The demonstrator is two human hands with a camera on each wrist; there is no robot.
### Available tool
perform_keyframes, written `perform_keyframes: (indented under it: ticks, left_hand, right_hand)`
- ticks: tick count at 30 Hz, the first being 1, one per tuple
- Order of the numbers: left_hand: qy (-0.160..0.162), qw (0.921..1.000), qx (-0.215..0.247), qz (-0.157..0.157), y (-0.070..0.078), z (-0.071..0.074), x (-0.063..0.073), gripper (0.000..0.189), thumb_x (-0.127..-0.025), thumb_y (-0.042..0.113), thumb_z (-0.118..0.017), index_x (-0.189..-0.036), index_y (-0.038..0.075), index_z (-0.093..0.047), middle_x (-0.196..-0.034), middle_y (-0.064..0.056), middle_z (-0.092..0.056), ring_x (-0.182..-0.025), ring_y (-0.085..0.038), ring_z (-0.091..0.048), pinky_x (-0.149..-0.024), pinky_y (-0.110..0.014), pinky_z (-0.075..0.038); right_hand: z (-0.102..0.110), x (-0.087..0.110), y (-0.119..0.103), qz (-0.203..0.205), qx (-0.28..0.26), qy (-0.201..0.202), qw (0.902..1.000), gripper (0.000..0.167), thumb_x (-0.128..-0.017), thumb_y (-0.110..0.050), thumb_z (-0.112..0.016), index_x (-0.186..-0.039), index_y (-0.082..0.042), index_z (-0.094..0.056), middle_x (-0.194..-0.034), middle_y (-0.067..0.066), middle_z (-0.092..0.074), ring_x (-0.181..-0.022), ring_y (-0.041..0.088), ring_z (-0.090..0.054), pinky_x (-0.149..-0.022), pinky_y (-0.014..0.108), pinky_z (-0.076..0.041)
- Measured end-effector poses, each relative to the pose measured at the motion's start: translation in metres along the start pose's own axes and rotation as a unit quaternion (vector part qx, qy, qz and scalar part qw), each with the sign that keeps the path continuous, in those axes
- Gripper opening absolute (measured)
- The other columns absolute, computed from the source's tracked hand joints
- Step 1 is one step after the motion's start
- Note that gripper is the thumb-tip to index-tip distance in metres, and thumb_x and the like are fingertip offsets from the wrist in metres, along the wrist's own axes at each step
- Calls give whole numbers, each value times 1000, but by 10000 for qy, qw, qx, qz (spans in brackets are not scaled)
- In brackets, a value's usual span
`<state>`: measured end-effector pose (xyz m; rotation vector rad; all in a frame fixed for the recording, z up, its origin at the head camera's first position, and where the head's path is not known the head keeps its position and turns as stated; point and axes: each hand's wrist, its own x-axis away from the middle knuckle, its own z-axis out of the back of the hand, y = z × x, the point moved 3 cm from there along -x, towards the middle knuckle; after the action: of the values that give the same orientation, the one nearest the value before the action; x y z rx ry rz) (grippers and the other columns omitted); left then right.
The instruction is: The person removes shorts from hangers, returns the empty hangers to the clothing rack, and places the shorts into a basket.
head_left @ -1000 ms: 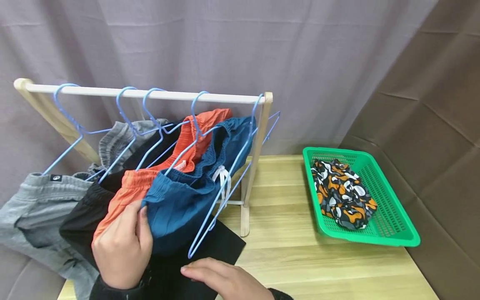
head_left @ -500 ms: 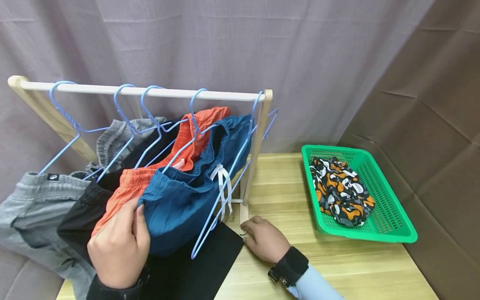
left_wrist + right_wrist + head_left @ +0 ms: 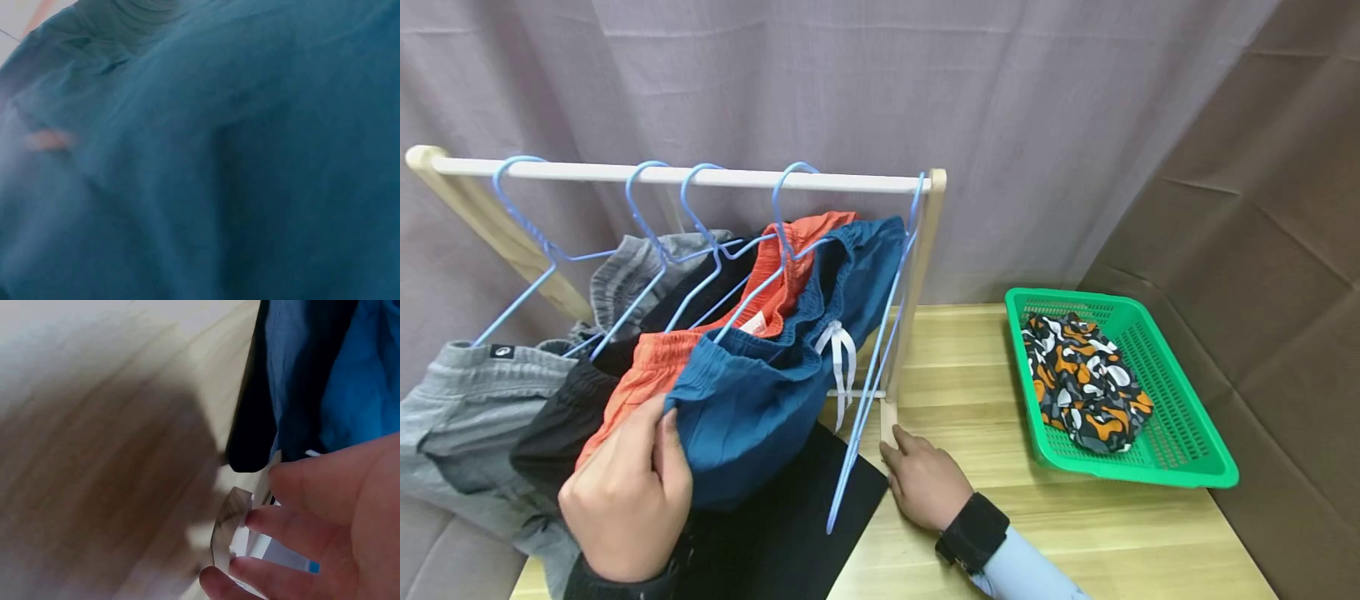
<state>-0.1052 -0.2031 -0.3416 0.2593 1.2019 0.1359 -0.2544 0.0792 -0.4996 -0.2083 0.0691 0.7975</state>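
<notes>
My left hand (image 3: 625,492) pinches the edge of blue shorts (image 3: 775,392), which hang from a light-blue hanger on a small wooden rack (image 3: 700,175). Blue cloth fills most of the left wrist view. Orange shorts (image 3: 662,358) lie right behind that hand. Low on the right, my right hand (image 3: 928,483) holds the rack's foot (image 3: 232,515), its thumb on one side and fingers on the other. Its fingers are spread, with fingertips at the wood. A bare light-blue hanger (image 3: 868,392) hangs at the rail's right end, in front of the upright.
Black shorts (image 3: 565,425) and grey shorts (image 3: 482,417) hang farther left. Beneath the clothes lies a black sheet (image 3: 790,533) on the wooden table (image 3: 1037,533). A green basket (image 3: 1195,417) with patterned cloth (image 3: 1086,383) stands at right.
My right hand has moved from below the bare hanger to the rack's foot. That hanger has swung, and its lower end sits farther right. My left hand keeps its pinch.
</notes>
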Motion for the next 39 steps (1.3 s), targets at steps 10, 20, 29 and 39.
perform_keyframes:
  ticks: [10, 20, 29, 39]
  left_hand:
    - [578, 9983, -55, 42, 6, 14, -5, 45, -111, 33, -55, -104, -7, -76, -93, -26, -76, -63, -52, -66, -53, -61, -40]
    - [1390, 9888, 157, 516, 11, 33, -16, 46, -104, 34, -61, -88, -7, -76, -82, -27, -73, -65, -55, -64, -65, -36, -40]
    - [1487, 9878, 65, 464, 6, 40, -16, 46, -100, 33, -59, -82, -7, -73, -75, -28, -70, -55, -53, -56, -64, -25, -36]
    - [1643, 9854, 109, 436, 2, 46, -11, 46, -98, 31, -60, -77, -8, -69, -68, -30, -64, -51, -53, -47, -56, -31, -30]
  right_hand:
    - [-3, -20, 15, -212, -54, -258, 9994, 45, -103, -18, -73, -147, -7, -69, -156, 25, -58, -130, 45, -64, -91, 62, -58]
    - [-3, -39, 34, -328, -282, -526, 9977, 46, -106, -22, -71, -150, -8, -67, -162, 22, -53, -139, 45, -58, -97, 65, -55]
    - [-11, -46, 47, -516, -462, -418, 9967, 50, -105, -25, -72, -152, -10, -66, -165, 21, -50, -145, 46, -52, -103, 68, -50]
    - [28, -18, -48, 1188, -1251, 313, 9845, 67, -105, -30, -77, -165, -20, -50, -162, 8, -55, -146, 29, -54, -116, 53, -47]
